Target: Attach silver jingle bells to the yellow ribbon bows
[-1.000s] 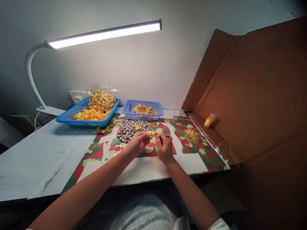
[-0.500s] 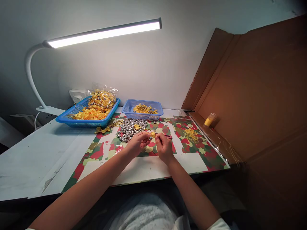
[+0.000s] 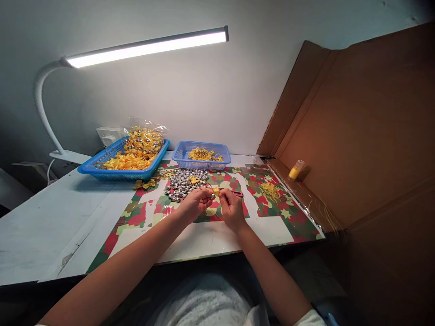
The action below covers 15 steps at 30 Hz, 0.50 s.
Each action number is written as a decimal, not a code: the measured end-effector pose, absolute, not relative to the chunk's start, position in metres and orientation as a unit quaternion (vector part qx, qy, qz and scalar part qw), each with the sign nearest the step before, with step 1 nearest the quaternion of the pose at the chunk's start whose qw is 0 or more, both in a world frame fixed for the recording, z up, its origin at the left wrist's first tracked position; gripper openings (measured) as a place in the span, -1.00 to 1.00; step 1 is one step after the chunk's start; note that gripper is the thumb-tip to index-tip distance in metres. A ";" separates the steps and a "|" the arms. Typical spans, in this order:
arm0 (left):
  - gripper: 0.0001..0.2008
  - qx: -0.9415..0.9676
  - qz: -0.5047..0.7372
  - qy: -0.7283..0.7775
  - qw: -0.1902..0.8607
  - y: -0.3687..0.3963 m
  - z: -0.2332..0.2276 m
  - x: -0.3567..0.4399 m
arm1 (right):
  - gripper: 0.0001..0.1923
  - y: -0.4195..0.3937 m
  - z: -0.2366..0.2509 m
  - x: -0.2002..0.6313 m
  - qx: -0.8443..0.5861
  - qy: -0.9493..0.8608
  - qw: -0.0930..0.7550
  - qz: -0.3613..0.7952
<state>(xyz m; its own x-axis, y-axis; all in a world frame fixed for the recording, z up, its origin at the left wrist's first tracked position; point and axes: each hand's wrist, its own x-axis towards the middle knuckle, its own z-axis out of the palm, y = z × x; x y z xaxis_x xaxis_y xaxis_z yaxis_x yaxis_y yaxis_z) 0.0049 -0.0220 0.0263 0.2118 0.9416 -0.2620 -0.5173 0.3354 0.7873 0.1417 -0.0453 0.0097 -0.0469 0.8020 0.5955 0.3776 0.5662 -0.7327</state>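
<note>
Between my two hands is a small yellow ribbon bow (image 3: pixel 216 192) with a thin cord and a silver bell at its lower side. My left hand (image 3: pixel 200 200) pinches its left side between thumb and forefinger. On the other side my right hand (image 3: pixel 231 207) closes on it, with a tool with a pinkish-red handle (image 3: pixel 238 194) showing behind the fingers. A heap of silver bells (image 3: pixel 183 184) lies just beyond my left hand, and a loose yellow bow (image 3: pixel 194 179) rests on top of it.
A large blue basket (image 3: pixel 136 174) of yellow bows stands back left; a smaller blue basket (image 3: pixel 201 164) holds corded bows. Yellow cords (image 3: pixel 271 191) lie on the right. A yellow-filled bottle (image 3: pixel 296 170) stands by the cardboard wall (image 3: pixel 367 117). A lamp (image 3: pixel 149 46) hangs above.
Both hands stay in nearly the same place. The yellow bow looks more bunched between the fingers, and the cord loop above it has shifted slightly.
</note>
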 end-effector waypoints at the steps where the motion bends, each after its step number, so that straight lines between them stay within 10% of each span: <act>1: -0.91 0.283 0.501 0.375 0.727 -0.022 0.025 0.005 | -0.77 -0.045 0.010 0.141 -0.423 -0.697 0.545 0.195; 15: -0.92 0.255 0.516 0.360 0.734 -0.024 0.028 0.007 | -0.78 -0.046 0.012 0.142 -0.432 -0.692 0.546 0.195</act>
